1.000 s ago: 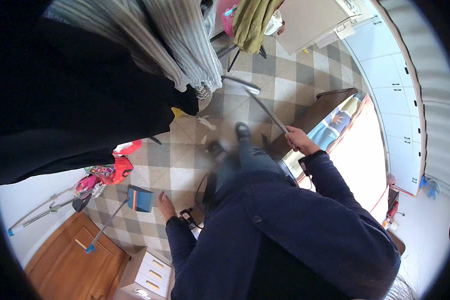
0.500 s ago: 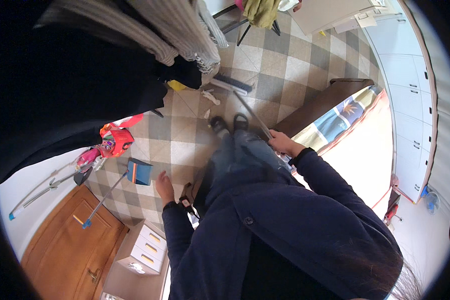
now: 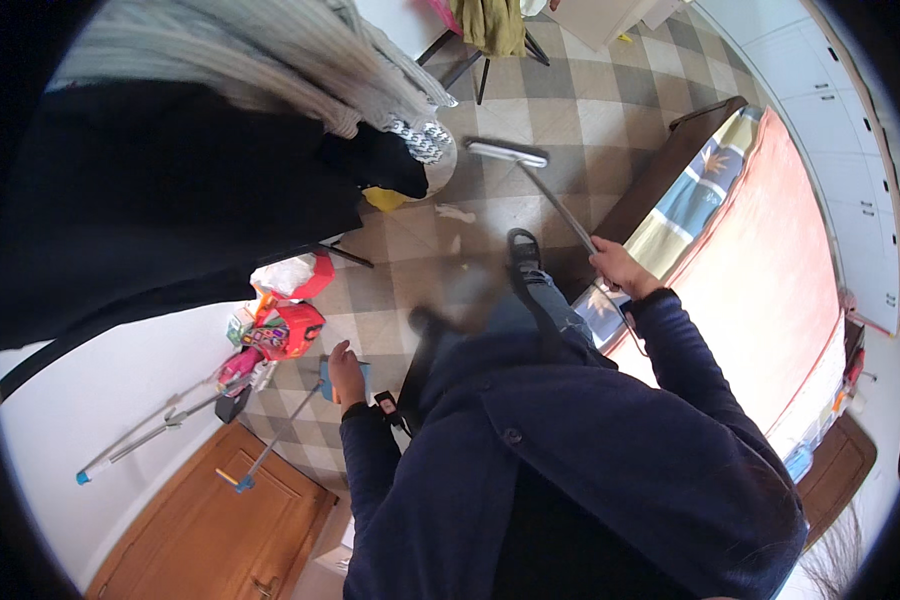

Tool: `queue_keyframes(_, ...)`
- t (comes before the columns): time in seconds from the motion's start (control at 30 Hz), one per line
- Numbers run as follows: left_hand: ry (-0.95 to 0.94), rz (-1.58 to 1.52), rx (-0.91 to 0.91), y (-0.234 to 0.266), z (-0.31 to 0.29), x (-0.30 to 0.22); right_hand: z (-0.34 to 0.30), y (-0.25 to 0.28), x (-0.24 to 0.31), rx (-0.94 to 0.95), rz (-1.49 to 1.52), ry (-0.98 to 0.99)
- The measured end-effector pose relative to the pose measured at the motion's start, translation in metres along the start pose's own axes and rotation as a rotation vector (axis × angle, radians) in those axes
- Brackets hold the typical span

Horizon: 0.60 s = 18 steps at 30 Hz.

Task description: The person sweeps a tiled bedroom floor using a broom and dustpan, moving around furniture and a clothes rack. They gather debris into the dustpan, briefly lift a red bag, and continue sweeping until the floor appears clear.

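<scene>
My right hand (image 3: 618, 268) is closed round the grey pole of a broom (image 3: 560, 208). The broom's long head (image 3: 507, 152), with a white top and dark bristles, rests on the checked floor ahead of my feet. My left hand (image 3: 346, 376) hangs with loosely bent fingers and holds nothing. Beyond that hand, partly hidden by it, is a blue long-handled dustpan (image 3: 325, 378). White crumpled scraps (image 3: 455, 213) lie on the floor left of the broom head. My right foot in a dark sandal (image 3: 523, 250) shows clearly, while the left one is blurred.
Hanging dark and grey clothes (image 3: 190, 190) fill the upper left. Red bags (image 3: 295, 330) stand below them, near a wooden door (image 3: 210, 510). On the right is a bed (image 3: 770, 300) with a brown frame. A rack with a cloth (image 3: 490, 25) stands ahead.
I have stepped, with my feet now apart. The broom head has shifted right and my right hand with it. My left hand now overlaps the dustpan in view.
</scene>
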State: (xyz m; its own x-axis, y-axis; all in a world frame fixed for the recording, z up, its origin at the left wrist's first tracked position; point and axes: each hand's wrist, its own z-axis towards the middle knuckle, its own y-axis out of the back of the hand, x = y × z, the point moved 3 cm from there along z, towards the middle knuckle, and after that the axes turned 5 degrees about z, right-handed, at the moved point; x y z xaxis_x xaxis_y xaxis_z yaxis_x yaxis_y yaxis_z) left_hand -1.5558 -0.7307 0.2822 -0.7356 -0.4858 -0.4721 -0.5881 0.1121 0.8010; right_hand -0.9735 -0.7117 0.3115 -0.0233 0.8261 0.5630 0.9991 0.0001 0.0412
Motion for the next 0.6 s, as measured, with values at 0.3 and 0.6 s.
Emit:
queue_keyframes(0.3,-0.116,-0.049,0.069,0.088,0.049,0.133,0.002,-0.193,-0.097,-0.076,-0.11,-0.057)
queue_keyframes(0.6,0.094,-0.071,0.092,0.14,0.024,0.335,-0.11,-0.28,-0.117,0.035,0.216,-0.092)
